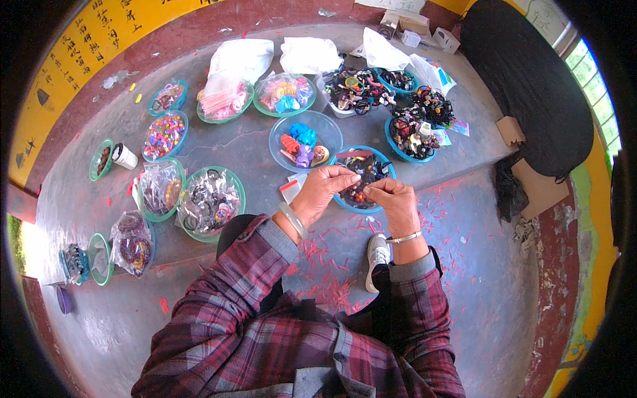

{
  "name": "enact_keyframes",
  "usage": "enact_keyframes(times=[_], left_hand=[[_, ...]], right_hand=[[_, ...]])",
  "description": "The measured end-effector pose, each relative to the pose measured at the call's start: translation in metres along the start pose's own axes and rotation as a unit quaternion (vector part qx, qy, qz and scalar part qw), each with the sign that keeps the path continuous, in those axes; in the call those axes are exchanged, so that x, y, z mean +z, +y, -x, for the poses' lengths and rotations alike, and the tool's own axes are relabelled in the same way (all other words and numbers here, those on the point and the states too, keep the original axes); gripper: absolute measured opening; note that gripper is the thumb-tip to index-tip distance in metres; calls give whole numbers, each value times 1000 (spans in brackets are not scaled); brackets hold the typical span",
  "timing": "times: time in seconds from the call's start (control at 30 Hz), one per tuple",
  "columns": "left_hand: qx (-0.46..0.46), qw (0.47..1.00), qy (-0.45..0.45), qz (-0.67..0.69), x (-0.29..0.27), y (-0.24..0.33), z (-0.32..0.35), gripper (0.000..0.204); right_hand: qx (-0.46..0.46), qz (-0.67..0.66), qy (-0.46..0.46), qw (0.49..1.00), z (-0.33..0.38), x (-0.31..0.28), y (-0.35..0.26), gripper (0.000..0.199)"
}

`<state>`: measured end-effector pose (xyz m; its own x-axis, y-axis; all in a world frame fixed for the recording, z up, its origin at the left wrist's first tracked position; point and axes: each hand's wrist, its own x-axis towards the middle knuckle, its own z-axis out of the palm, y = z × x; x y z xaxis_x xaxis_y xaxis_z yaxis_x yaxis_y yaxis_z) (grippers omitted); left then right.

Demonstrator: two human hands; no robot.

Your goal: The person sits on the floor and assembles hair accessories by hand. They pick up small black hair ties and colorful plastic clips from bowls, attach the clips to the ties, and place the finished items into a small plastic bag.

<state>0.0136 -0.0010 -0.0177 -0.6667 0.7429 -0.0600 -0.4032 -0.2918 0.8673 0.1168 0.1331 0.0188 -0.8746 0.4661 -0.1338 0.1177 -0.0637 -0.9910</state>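
My left hand (320,194), with a pale bangle at the wrist, pinches thumb and finger together above a blue basket (388,159). Facing it, my right hand (396,202), wearing a thin bracelet, is also closed in a pinch. The fingertips of the two hands are a short way apart; what they hold is too small to make out. Dark hair ties with coloured beads (373,169) fill the basket just beneath. Next to my left hand lies a small clear bag with a red strip (290,189). Beyond it stands a clear basin (273,149) with blue, orange and purple bundles.
Baskets of beads (164,134), bagged pieces (211,202) and pink strips (225,103) spread to the left. Dark hair ties (358,89) are heaped at the back. Red scraps (332,285) litter the floor around my shoe (378,255). A black-covered object (531,93) stands at right.
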Motion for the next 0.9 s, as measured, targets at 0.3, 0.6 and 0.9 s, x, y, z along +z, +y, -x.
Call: enact_keyframes(times=[0.3,0.6,0.9], left_hand=[[0,999,15,-38,0,2,1,20],[-14,1000,-4,-5,0,5,3,22],[-30,999,11,-38,1,3,1,21]], right_hand=[[7,7,-17,1000,-2,3,4,9],[19,-18,-11,1000,-5,1,15,11],[-47,189,113,974,-1,8,2,13]])
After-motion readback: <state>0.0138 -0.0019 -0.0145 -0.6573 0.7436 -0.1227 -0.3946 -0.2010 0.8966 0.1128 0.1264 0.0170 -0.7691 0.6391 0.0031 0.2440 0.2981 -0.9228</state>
